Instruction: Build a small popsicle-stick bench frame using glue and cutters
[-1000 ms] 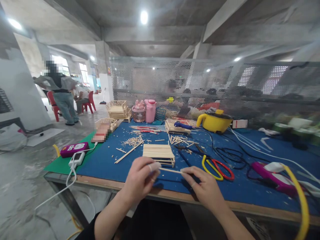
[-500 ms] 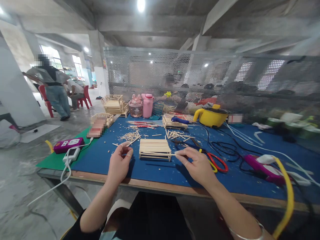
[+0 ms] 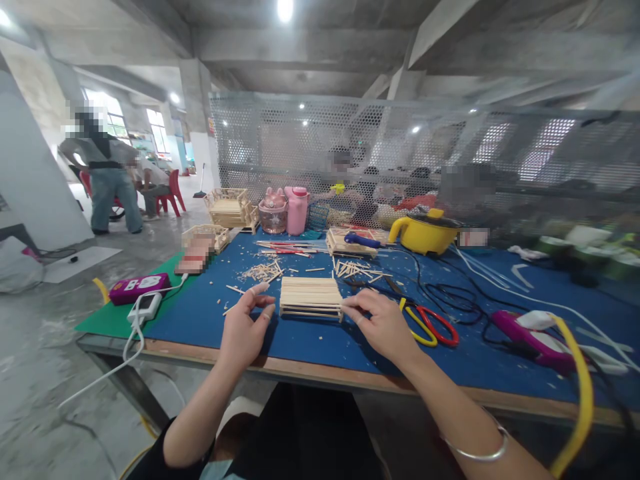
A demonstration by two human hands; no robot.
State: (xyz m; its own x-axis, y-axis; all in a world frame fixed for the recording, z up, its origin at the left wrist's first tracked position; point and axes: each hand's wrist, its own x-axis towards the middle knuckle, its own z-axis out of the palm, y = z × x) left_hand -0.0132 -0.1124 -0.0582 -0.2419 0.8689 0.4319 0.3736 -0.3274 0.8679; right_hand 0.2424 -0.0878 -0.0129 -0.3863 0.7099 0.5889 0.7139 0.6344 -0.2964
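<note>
A small bench-like model built of pale wooden sticks (image 3: 310, 291) stands on the blue mat in front of me. Its slatted top faces up, and thin sticks run along its front side. My right hand (image 3: 377, 321) pinches the right end of a thin wooden stick (image 3: 320, 305) at the model's front right corner; the fingertips partly cover that end. Just off the model's left end is my left hand (image 3: 247, 323), thumb and fingers apart with nothing visible between them.
Behind the model lie piles of short sticks (image 3: 263, 272) and a blue-handled tool (image 3: 361, 240) on another stick model. Scissors with red and yellow handles (image 3: 437, 327) are at right, near black cables. Farther back stand a yellow pot (image 3: 427, 235) and a pink bottle (image 3: 297, 212).
My right hand has moved left, bringing the stick in against the model's front. My left hand has shifted slightly right, closer to the model's left end.
</note>
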